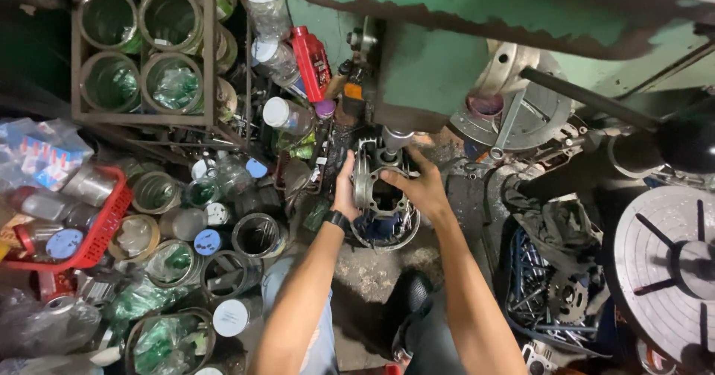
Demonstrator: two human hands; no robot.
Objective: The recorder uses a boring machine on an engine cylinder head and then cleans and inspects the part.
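1. Head camera is looking straight down into a crowded workshop corner; starting at the far left, a red plastic mesh basket [104,230] is holding small jars and lidded tubs.
2. Above it, a rusty metal rack [149,55] is holding rows of clear glass jars on their sides, and more open jars and tins are crowding the floor below.
3. Moving right, a red plastic oil bottle [311,62] is leaning among clear white-capped bottles.
4. The left hand [345,189], a black band on its wrist, is cupping the left side of a grey finned metal engine cylinder [376,189], with fingers curled against it.
5. The cylinder is sitting at the centre, directly under the steel spindle [395,140] of a green painted machine [432,70], on a round metal part that looks like a clamp.
6. The right hand [424,189] is gripping the cylinder's upper right edge, fingers wrapped over the rim.
7. As a judgement, the piece seems already seated under the spindle, with both hands lining it up; whether the tool is touching the bore cannot be told, and no cutting is visible.
8. Further right, a dark rag [555,222] is lying over loose sprockets, and at the far right a grey round slotted metal plate [670,263] is showing.
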